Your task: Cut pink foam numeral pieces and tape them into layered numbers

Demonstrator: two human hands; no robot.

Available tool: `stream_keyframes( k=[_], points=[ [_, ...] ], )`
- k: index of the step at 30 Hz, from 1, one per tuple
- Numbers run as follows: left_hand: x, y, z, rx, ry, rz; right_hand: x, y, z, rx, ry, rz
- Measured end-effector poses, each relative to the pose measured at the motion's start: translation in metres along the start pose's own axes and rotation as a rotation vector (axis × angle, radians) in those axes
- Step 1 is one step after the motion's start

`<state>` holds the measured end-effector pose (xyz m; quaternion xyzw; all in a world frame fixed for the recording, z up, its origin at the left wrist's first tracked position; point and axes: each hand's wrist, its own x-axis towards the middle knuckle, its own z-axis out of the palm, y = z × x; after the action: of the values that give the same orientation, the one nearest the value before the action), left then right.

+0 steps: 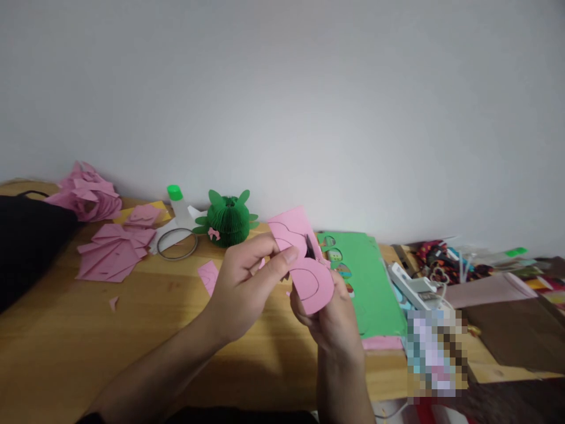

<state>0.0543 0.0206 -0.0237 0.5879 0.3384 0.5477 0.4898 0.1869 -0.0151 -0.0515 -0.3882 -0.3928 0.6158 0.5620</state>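
A piece of pink paper (311, 281) with curved lines drawn on it is pinched between the thumb and fingers of my left hand (251, 280). My right hand (333, 321) is closed behind the paper, round a pair of scissors whose dark blades (310, 247) show at a cut in it. The paper hides the scissors' handles and most of my right fingers. Beyond my left hand stands a green honeycomb paper ball (229, 221) with leaf-shaped pieces and a small pink bow. A smaller pink strip (207, 277) with a drawn curve lies on the table beside my left hand.
Folded pink papers (115, 253) and a crumpled pink heap (86, 194) lie at the left, near a green-capped glue bottle (177, 206) and a ring (177, 244). Green sheets (375, 282) lie right of my hands, then a white power strip (410, 288). A dark bag (30, 241) sits far left.
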Motion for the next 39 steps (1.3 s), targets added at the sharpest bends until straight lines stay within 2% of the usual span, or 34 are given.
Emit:
stream_keyframes(
  k=[7,17,26,39],
  points=[
    [-0.0002,0.0002,0.0006,0.037,0.025,0.020,-0.0013,0.0018,-0.0004,0.005,0.027,0.024],
    [-0.0001,0.0004,-0.0019,0.038,-0.028,0.033,-0.0011,0.0012,0.0003,-0.039,0.071,0.049],
    [0.0003,0.0003,-0.0021,-0.014,-0.035,0.056,-0.0014,-0.0009,0.0026,-0.012,0.029,0.001],
    [0.0000,0.0021,-0.0036,0.034,0.012,0.074,-0.0022,0.0012,-0.0029,-0.022,-0.116,-0.089]
  ],
)
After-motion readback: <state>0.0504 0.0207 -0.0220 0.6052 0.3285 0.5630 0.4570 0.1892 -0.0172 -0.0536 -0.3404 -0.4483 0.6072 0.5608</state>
